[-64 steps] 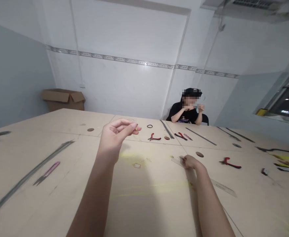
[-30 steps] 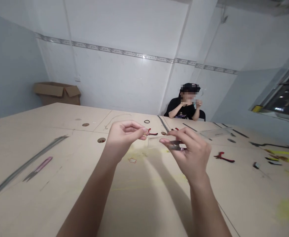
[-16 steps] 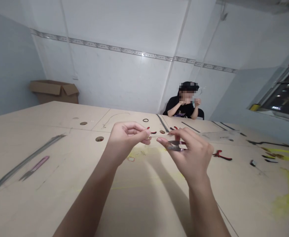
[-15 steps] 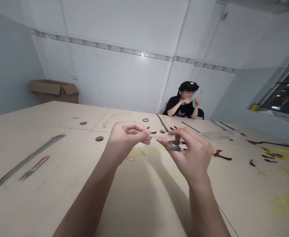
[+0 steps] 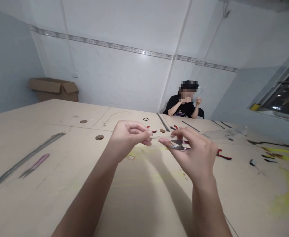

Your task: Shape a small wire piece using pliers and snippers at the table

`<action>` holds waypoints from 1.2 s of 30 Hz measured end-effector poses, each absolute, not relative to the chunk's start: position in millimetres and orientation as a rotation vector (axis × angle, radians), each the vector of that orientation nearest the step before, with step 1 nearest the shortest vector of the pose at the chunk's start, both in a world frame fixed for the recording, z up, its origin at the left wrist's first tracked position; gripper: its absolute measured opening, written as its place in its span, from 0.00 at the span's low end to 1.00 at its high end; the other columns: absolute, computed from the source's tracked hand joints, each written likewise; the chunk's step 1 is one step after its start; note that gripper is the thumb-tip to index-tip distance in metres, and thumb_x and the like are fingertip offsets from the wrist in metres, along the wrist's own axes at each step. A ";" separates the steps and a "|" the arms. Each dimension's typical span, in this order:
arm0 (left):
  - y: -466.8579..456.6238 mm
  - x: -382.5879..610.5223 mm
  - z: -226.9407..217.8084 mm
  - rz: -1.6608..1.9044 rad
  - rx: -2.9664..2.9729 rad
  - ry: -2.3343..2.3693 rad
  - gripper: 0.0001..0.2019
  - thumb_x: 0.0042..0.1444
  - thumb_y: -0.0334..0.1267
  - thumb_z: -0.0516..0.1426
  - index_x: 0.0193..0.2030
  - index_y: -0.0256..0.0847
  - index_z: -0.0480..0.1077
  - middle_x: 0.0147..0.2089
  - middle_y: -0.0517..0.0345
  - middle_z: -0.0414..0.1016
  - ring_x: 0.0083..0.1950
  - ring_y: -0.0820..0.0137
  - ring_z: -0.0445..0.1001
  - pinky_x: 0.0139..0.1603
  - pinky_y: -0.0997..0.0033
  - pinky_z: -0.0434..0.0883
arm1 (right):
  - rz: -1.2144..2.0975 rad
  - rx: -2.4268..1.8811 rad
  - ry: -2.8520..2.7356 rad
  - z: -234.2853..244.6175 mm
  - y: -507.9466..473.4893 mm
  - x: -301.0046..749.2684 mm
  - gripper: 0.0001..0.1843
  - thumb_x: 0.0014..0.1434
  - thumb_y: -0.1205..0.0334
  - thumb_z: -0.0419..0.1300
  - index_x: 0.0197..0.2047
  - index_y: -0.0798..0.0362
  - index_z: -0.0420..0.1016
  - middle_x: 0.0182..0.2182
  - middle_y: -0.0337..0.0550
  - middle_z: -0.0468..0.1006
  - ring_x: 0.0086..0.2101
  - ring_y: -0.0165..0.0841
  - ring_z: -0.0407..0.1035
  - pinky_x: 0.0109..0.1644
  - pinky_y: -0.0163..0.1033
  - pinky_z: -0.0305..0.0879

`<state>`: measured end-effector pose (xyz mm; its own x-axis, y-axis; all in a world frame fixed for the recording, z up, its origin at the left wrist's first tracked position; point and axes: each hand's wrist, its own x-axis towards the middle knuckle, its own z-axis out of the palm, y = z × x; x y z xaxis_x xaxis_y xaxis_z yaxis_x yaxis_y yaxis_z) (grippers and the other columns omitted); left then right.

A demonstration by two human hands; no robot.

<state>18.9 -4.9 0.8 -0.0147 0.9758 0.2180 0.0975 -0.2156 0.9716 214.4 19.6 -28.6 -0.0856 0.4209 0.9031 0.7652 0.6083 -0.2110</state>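
Note:
My left hand [image 5: 131, 136] is raised over the table with thumb and forefinger pinched on a tiny thing, too small to make out. A faint thin clear strand appears to run from it towards my right hand [image 5: 192, 148]. That hand keeps a pair of small thread snips [image 5: 179, 147] in its palm, blades apart and pointing left. Its thumb and forefinger are curved with a gap between the tips. Below the hands lie a small red-edged tag [image 5: 131, 158] and several tiny gold-coloured bits [image 5: 183, 174].
Pink-handled snips [image 5: 35, 165] lie on the tabletop [image 5: 72, 187] at left. Red-handled pliers [image 5: 223, 155] are on the right, near a small black tool [image 5: 252, 162]. Across the table sits a co-worker [image 5: 184, 105]. A cardboard box [image 5: 53, 90] stands behind at left.
My right hand has moved slightly right, away from the left, with the snips in it. My left hand has barely shifted, its pinch still closed.

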 end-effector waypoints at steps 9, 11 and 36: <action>-4.2 18.5 -0.3 1.331 1.446 1.173 0.08 0.49 0.40 0.66 0.28 0.39 0.76 0.25 0.58 0.80 0.31 0.66 0.82 0.38 0.72 0.74 | -0.386 -1.056 -1.731 -26.1 16.4 216.4 0.20 0.56 0.42 0.64 0.28 0.52 0.76 0.23 0.36 0.74 0.24 0.27 0.65 0.29 0.34 0.51; -4.3 18.2 -0.7 1.331 1.447 1.187 0.08 0.49 0.41 0.66 0.29 0.39 0.77 0.26 0.56 0.81 0.32 0.65 0.82 0.38 0.71 0.74 | -0.385 -1.058 -1.733 -26.4 16.1 216.2 0.20 0.56 0.42 0.63 0.28 0.52 0.76 0.23 0.37 0.74 0.24 0.28 0.66 0.29 0.35 0.51; -4.2 21.9 -3.3 1.340 1.494 1.256 0.10 0.51 0.44 0.65 0.31 0.40 0.76 0.29 0.55 0.81 0.34 0.65 0.82 0.39 0.71 0.73 | -0.324 -1.151 -1.730 -28.9 20.8 212.9 0.24 0.54 0.37 0.63 0.26 0.51 0.75 0.24 0.37 0.77 0.24 0.30 0.68 0.29 0.35 0.50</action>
